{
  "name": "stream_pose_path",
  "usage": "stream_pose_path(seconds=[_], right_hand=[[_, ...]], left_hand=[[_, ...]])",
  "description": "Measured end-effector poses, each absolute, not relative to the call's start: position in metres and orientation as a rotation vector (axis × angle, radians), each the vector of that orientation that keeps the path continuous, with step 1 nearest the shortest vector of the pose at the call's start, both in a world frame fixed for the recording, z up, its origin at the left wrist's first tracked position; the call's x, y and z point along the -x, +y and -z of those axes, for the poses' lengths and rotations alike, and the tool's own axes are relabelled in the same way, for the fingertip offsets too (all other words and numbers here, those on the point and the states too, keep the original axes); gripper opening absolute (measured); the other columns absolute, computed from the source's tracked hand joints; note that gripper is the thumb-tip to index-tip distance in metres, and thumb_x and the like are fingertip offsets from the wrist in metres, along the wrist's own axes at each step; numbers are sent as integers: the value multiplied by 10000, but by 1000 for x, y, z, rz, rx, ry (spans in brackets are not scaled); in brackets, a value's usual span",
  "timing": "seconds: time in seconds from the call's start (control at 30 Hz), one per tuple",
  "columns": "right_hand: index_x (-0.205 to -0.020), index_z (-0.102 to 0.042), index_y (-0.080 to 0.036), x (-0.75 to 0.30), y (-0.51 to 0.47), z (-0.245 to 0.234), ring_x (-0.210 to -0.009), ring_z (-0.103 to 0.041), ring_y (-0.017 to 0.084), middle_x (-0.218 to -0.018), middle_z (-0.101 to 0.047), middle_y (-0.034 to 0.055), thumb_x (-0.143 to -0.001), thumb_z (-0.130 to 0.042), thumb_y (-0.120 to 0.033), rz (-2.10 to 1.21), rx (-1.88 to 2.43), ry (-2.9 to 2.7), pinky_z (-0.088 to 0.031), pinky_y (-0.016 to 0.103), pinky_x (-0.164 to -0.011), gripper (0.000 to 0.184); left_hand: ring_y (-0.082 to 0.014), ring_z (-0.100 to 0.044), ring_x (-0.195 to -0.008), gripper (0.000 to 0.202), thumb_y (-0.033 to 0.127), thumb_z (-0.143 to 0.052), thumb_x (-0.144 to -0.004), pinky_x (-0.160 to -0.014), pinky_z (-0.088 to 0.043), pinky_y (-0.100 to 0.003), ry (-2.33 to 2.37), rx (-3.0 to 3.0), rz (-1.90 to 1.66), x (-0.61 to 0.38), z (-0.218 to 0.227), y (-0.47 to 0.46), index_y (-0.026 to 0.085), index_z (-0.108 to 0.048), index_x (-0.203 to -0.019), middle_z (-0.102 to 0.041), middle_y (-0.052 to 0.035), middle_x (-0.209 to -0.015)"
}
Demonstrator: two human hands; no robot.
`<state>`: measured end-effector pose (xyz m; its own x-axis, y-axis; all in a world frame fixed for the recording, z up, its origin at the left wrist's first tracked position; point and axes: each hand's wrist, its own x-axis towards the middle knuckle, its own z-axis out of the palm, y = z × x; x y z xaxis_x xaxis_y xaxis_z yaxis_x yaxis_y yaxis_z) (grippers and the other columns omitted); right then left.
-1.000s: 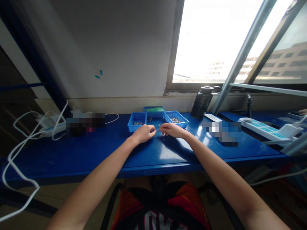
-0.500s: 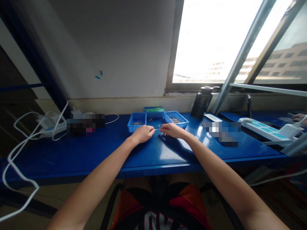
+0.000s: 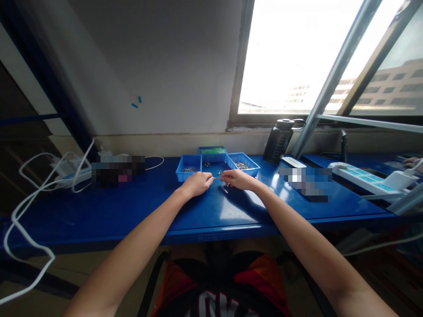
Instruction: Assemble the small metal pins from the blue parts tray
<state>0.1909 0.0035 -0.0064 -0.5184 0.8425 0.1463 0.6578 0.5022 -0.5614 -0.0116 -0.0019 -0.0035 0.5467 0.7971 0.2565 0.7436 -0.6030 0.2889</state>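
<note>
Fingers (image 3: pixel 209 178) of left hand (image 3: pixel 197 184) and right hand (image 3: pixel 236 178) pinched on a thin metal pin (image 3: pixel 217 178) between them. Poised over the blue table (image 3: pixel 99 211). Just short of the blue trays (image 3: pixel 188 169).

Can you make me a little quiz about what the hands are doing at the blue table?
1. True or false: the left hand and right hand pinch one thin metal pin between them.
2. What colour are the small trays behind the hands?
3. What stands by the window: A) dark bottle B) red cup C) lamp?

Key: 1 true. 2 blue. 3 A.
</note>
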Motion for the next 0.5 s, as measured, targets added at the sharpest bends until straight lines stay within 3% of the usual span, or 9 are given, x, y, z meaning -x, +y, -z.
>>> stream_pose_path(seconds=[0.2, 0.5], right_hand=[[-813, -587, -159, -191, 3, 6, -554, -520, 95, -689, -610, 21, -808, -400, -306, -664, 1282, -2332, -390, 201, -535, 238], [-778, -599, -160, -190, 4, 8, -556, -519, 99, -667, -610, 18, -795, -431, -338, -620, 1270, -2345, -384, 204, -542, 245]], left_hand=[[-163, -561, -674, 341, 398, -366, -829, -564, -361, -223, 1343, -2611, -536, 12, 3, -2, 186, -620, -909, -638, -54, -771], [-165, -557, -666, 327, 399, -364, -831, -559, -357, -228, 1329, -2644, -536, 12, 3, -2, 196, -614, -891, -638, -50, -782]])
